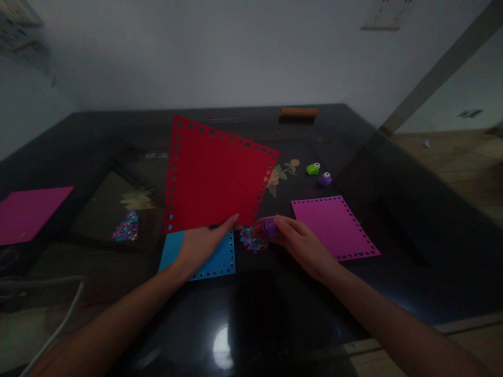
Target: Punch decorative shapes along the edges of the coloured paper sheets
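My left hand [208,242] grips the lower edge of a red paper sheet [216,183], thumb on top, and holds it up tilted above the table. Small shaped holes line several of its edges. In my right hand [301,238] is a purple craft punch [270,226], its far side partly hidden by the fingers, close to the sheet's lower right corner. Below the red sheet lies a blue sheet [214,262] with punched edges, partly covered by it and my left hand. A pile of punched confetti [253,242] sits between my hands.
A punched pink sheet [334,228] lies at the right, another pink sheet [31,214] at the far left. Behind are a green punch [313,169], a second purple punch [325,179] and a brown roll [299,112]. More confetti [128,228] and a white cable [66,319] are leftward.
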The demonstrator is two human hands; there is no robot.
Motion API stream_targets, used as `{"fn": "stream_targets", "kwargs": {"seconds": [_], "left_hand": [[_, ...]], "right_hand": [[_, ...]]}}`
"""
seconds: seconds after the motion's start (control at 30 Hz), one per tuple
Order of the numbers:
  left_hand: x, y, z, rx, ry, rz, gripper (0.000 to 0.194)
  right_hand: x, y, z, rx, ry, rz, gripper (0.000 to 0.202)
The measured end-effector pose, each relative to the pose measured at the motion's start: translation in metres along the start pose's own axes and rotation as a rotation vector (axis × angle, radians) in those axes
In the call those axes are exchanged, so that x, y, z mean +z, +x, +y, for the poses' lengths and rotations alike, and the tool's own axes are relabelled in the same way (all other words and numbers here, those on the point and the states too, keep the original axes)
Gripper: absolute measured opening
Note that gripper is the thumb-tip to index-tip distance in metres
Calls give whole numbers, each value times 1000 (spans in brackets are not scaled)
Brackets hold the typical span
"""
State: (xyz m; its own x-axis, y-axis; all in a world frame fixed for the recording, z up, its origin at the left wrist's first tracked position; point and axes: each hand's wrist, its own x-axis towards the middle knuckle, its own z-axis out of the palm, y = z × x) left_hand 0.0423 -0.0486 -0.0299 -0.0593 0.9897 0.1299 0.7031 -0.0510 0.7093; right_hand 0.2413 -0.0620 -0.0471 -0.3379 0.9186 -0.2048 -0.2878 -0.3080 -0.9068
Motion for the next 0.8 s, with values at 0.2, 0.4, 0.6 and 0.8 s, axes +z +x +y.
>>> {"fn": "stream_targets", "kwargs": {"seconds": [0.2,0.4,0.6,0.8], "left_hand": [[1,0,-1,-6,-25,-18,26],[0,1,1,-1,-69,-56,28],[0,1,1,-4,-52,-56,28],[0,0,-1,0,-20,-68,30]], "right_hand": [[0,-3,-3,-5,-65,-21,33],[1,-5,-4,29,-182,-21,34],[0,-4,-2,26,-243,-26,38],[-1,-6,-4,-30,-374,-29,39]]}}
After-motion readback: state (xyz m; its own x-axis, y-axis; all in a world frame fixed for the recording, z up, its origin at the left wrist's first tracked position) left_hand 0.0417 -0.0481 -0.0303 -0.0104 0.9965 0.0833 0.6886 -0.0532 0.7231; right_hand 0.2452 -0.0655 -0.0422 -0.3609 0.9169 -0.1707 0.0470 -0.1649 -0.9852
